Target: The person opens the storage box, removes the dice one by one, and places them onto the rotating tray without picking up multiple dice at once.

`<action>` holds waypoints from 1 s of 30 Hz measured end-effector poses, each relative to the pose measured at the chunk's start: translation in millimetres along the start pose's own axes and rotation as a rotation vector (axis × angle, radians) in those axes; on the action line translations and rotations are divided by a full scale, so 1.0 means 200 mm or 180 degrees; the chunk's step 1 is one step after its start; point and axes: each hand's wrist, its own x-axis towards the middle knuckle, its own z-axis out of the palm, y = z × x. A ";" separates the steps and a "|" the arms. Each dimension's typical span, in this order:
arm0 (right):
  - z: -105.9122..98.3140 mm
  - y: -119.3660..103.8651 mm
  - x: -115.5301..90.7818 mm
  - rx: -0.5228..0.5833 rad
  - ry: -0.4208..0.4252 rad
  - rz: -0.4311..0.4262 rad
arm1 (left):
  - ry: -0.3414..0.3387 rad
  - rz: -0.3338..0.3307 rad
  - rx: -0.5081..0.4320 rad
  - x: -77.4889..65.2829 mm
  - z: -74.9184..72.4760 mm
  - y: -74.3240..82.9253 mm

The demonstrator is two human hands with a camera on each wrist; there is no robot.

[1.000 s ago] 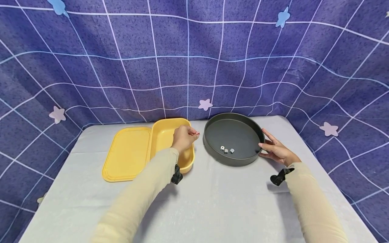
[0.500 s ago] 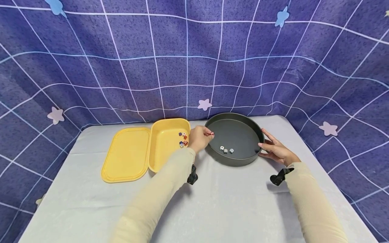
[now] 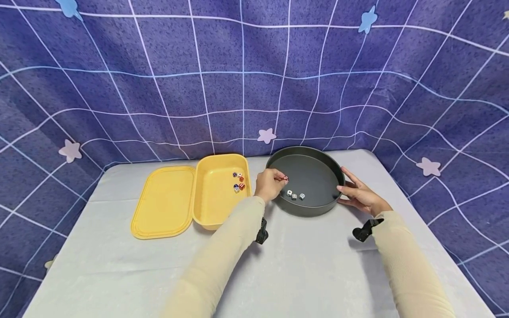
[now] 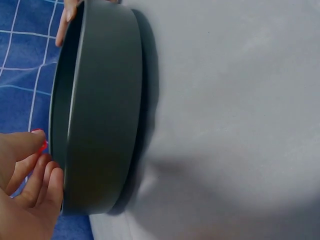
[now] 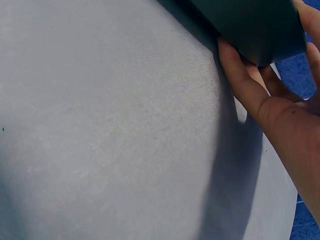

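Observation:
Between the thumb and fingertips of my left hand [image 3: 269, 183] a red die [image 3: 285, 178] with white pips is pinched, just over the left rim of a round dark grey pan [image 3: 306, 211]. In the left wrist view, red shows at the fingertips beside the pan's rim. Several dice lie inside the pan: a white die [image 3: 289, 193], a grey-looking die [image 3: 294, 197] and another pale die [image 3: 302, 196]. At the pan's right side, my right hand [image 3: 363, 196] holds the wall, with a digit over the rim and others against the outside.
Left of the pan stands a yellow rectangular box [image 3: 207, 194] holding several red, blue and white dice [image 3: 241, 187]. A flat yellow lid [image 3: 165, 203] lies beside it on the white tablecloth [image 3: 302, 260]. Behind hangs a blue gridded curtain [image 3: 222, 97].
My left hand has moved right from above the yellow box to the pan's left rim, carrying the red die. Dice in the box have come into view. My right hand stays put.

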 end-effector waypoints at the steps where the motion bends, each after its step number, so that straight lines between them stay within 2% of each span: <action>1: 0.00 0.00 0.00 -0.0004 0.0002 0.0001 | 0.0006 0.0004 0.0003 0.00 0.00 0.00; 10: 0.01 0.00 0.00 0.0001 -0.0001 -0.0008 | 0.0074 0.0015 0.0221 0.00 0.04 -0.01; 20: 0.00 0.01 0.01 0.0034 0.0022 -0.0021 | 0.0120 0.0020 0.0284 0.00 0.06 -0.01; 30: 0.01 0.01 0.00 -0.0018 0.0026 -0.0058 | 0.0068 -0.0045 0.0124 0.00 0.04 0.00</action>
